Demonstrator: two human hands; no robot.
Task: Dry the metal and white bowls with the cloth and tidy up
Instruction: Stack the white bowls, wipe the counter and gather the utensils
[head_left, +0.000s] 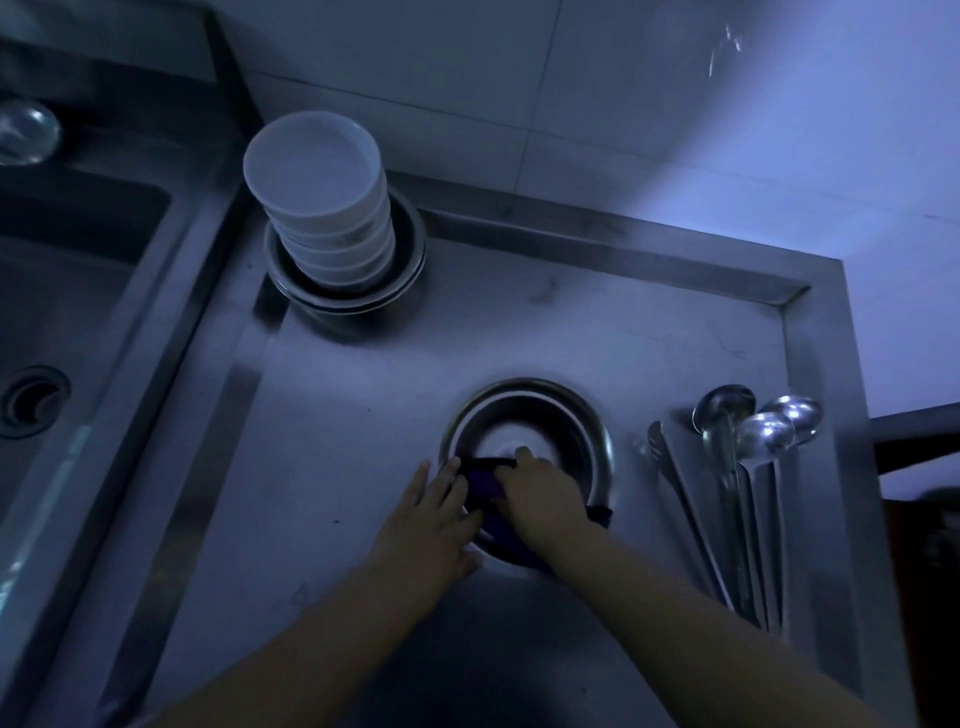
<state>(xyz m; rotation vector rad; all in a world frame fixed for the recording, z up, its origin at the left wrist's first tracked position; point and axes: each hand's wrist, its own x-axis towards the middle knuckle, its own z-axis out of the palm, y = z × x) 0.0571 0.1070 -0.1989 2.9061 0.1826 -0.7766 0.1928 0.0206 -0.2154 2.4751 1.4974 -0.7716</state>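
fingers (447, 480) of the left hand (423, 525) lying spread flat on the metal bowl (587, 441) rim, gripping nothing.
white bowls (317, 171) sitting stacked far left at the counter (363, 415) back; right hand (545, 496) curling closed, pressing the dark cloth (485, 486) inside the bowl; ladles (753, 441) lying beside it.

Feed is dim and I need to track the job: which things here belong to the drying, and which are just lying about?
In the job: metal bowl, dark cloth, right hand wiping, left hand steadying the rim, stack of white bowls in metal bowls.

Lying about: ladles, tongs, sink.
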